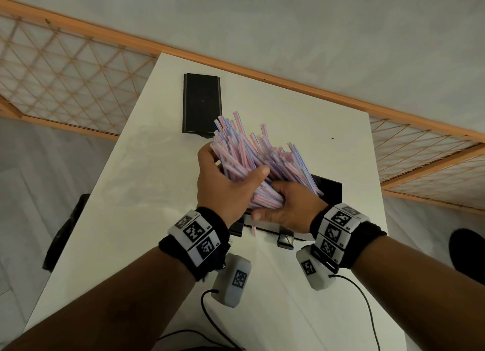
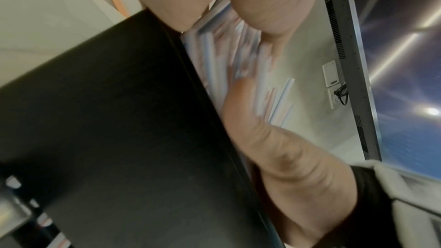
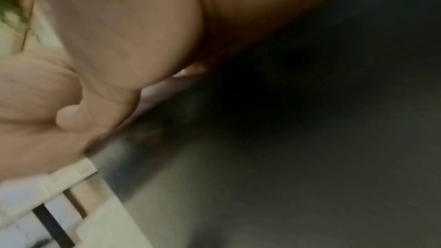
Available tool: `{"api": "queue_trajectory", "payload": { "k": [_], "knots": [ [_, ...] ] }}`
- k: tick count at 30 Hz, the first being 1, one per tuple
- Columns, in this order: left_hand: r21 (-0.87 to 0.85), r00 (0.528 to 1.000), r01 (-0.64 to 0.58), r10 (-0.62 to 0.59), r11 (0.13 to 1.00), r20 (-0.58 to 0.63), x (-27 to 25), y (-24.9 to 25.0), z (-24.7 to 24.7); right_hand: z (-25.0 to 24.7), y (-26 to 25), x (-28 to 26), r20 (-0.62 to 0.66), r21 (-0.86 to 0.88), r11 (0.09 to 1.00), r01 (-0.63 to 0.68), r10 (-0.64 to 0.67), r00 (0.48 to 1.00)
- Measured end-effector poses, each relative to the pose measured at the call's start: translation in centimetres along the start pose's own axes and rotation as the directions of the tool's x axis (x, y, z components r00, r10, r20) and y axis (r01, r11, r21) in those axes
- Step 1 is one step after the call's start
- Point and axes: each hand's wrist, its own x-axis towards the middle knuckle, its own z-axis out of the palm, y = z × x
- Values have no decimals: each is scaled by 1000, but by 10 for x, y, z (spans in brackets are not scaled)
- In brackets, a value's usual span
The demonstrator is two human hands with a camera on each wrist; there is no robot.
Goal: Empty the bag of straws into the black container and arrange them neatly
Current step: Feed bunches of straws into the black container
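Note:
A thick bundle of pink, blue and white striped straws (image 1: 252,161) fans out away from me above the black container (image 1: 329,189), which is mostly hidden beneath the bundle and my hands. My left hand (image 1: 225,177) grips the bundle from the left, thumb across the top. My right hand (image 1: 273,203) grips the near ends from the right. One straw (image 1: 253,230) hangs over the container's near wall. In the left wrist view the straws (image 2: 226,54) lie against the container's black wall (image 2: 119,129), between my thumb and fingers (image 2: 257,7). The right wrist view is blurred, showing only palm (image 3: 119,44) and darkness.
A flat black lid (image 1: 202,104) lies on the white table (image 1: 147,193) beyond the bundle. A dark object (image 1: 65,232) sits by the table's left edge. Wooden lattice panels (image 1: 65,69) stand past the table. Cables (image 1: 210,314) trail near me.

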Motion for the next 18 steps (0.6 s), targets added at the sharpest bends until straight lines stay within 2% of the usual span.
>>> {"api": "queue_trajectory", "payload": {
  "k": [3,5,7,10,11,14,18],
  "knots": [
    [38,1000,-13,14,999,-16,2,-4,0,-5,0,-13,-10,-102,993,52,-53,999],
    [41,999,-18,19,999,-29,3,-5,0,-7,0,-24,-65,-130,982,136,-146,987],
    [14,1000,-14,14,1000,-28,3,-5,0,-5,9,-34,-169,-164,957,239,-266,949],
    [-78,1000,-12,12,997,0,1,-1,0,-2,20,-47,-310,-248,930,270,-340,888],
    [-103,1000,-17,18,995,9,2,0,0,0,21,-50,-312,-269,928,259,-338,888],
    [-130,999,-39,43,991,26,3,0,1,8,19,-46,-160,-239,953,185,-227,961],
    [-149,998,-49,56,988,41,0,2,0,14,20,-30,-108,-311,936,166,-208,972]
  ]
}}
